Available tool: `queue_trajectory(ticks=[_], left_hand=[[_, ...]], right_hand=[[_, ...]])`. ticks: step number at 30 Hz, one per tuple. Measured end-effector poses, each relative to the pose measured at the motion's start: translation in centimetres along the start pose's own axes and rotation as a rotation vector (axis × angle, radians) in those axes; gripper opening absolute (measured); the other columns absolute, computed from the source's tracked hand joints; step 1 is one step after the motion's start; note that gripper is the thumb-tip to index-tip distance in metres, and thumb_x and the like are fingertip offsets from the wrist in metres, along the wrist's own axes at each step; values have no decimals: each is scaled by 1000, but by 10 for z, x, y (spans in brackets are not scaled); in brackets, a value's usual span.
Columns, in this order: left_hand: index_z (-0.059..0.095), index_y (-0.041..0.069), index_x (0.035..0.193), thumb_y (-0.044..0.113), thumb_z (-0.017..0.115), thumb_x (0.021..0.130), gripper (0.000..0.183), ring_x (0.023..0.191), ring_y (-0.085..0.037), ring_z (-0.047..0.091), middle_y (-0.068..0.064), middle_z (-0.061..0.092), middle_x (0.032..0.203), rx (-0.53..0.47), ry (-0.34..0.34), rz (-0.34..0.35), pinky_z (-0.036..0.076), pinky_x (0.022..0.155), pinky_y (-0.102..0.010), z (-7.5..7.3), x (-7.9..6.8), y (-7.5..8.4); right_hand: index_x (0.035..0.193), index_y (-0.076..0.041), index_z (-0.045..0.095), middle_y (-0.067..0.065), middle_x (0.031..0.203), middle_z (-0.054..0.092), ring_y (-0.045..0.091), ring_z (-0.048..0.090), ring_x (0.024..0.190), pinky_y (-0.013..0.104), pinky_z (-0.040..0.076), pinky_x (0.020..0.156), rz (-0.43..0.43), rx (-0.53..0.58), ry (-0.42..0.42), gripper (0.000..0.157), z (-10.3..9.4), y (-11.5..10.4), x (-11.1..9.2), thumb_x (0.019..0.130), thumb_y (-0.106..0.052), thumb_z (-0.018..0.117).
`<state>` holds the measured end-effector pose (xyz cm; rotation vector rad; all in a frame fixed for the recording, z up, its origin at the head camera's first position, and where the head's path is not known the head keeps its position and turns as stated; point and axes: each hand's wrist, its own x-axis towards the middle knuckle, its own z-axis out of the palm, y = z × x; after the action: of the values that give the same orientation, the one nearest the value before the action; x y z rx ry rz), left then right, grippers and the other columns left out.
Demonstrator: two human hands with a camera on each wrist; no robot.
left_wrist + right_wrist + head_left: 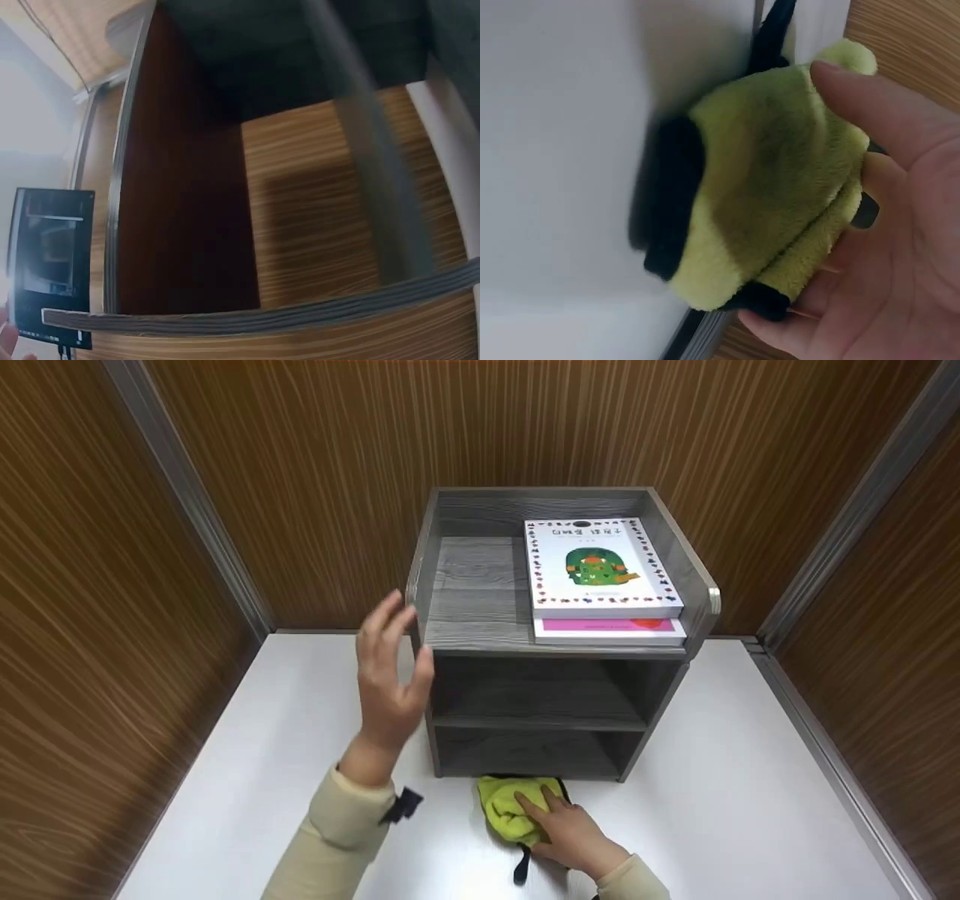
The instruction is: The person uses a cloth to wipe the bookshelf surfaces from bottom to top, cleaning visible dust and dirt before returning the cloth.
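A crumpled yellow-green cloth (510, 806) with black edging lies on the white tabletop, just in front of the grey shelf unit (540, 727). My right hand (574, 836) grips it from its right side. In the right wrist view the thumb presses on the near face of the cloth (772, 172), while the other fingers go round behind. My left hand (390, 682) is raised at the left side of the unit, fingers spread and holding nothing. Only fingertips (9, 339) of it show in the left wrist view's lower corner, near a shelf edge (262, 321).
Two books lie stacked in the unit's top tray on the right, a white one (589, 566) over one with a pink cover (600, 626). Wood-grain panels (315, 472) enclose the white tabletop (742, 780). A screen (52, 262) shows in the left wrist view.
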<state>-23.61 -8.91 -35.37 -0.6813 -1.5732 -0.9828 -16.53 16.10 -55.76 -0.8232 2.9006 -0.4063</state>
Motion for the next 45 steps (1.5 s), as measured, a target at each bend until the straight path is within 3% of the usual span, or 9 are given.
queue_trajectory(ticks=[8, 14, 17, 23, 30, 35, 39, 42, 45], left_hand=[[40, -5, 133, 9, 43, 90, 45, 135, -25, 28, -17, 36, 143, -207, -129, -216, 22, 110, -39, 17, 31, -22], [42, -15, 126, -4, 38, 90, 37, 133, -35, 29, -28, 41, 135, -262, -174, -280, 21, 110, -36, 20, 39, -8], [45, -16, 121, -7, 35, 90, 33, 128, -41, 33, -31, 46, 128, -268, -143, -267, 24, 109, -36, 22, 40, -8], [50, -14, 108, -13, 35, 86, 27, 118, -47, 41, -30, 51, 117, -279, -50, -143, 31, 105, -41, 30, 34, -20], [49, -13, 96, -16, 34, 84, 20, 114, -47, 43, -26, 52, 105, -237, 9, -83, 31, 105, -42, 36, 31, -23], [49, -12, 95, -18, 34, 83, 20, 114, -46, 44, -26, 52, 104, -234, 16, -71, 31, 104, -43, 37, 31, -23], [49, -12, 96, -18, 34, 82, 21, 113, -47, 44, -26, 52, 103, -236, 20, -59, 32, 104, -42, 37, 30, -25], [49, -12, 95, -18, 33, 82, 21, 112, -47, 44, -26, 52, 103, -240, 22, -52, 32, 104, -43, 38, 29, -26], [49, -12, 95, -17, 33, 83, 20, 112, -47, 44, -26, 52, 103, -240, 25, -53, 33, 103, -43, 38, 29, -26]], right_hand=[[136, -16, 47, 36, 118, 49, 40, 61, 79, 48, 51, 62, 26, -106, 15, 73, 4, -3, 10, 71, -33, 77], [135, -16, 48, 25, 104, 55, 31, 58, 69, 43, 50, 58, 50, -151, 17, 73, 8, -2, 16, 71, -34, 78], [134, -14, 48, 23, 99, 55, 29, 58, 71, 42, 50, 58, 61, -134, 22, 72, 10, -1, 21, 70, -31, 78], [130, -8, 50, 20, 97, 59, 25, 58, 71, 42, 49, 58, 73, 50, 72, 71, -5, -1, 28, 66, -20, 76], [131, -5, 47, 15, 93, 55, 22, 54, 66, 41, 45, 52, 143, 164, 310, 65, -25, -11, 48, 73, -23, 70], [108, -2, 56, 8, 77, 52, 21, 51, 60, 38, 42, 50, 235, 177, 425, 41, -25, -19, 78, 83, -32, 67], [106, -3, 58, 11, 78, 58, 26, 55, 64, 41, 46, 52, 223, 159, 346, 42, -21, -33, 99, 84, -38, 66], [128, -4, 51, 18, 107, 60, 35, 59, 90, 49, 50, 72, 167, 95, 212, 59, -12, -41, 114, 82, -38, 68], [140, -8, 40, 18, 134, 46, 39, 46, 118, 51, 42, 92, 130, 27, 126, 68, -2, -45, 129, 85, -36, 66]])
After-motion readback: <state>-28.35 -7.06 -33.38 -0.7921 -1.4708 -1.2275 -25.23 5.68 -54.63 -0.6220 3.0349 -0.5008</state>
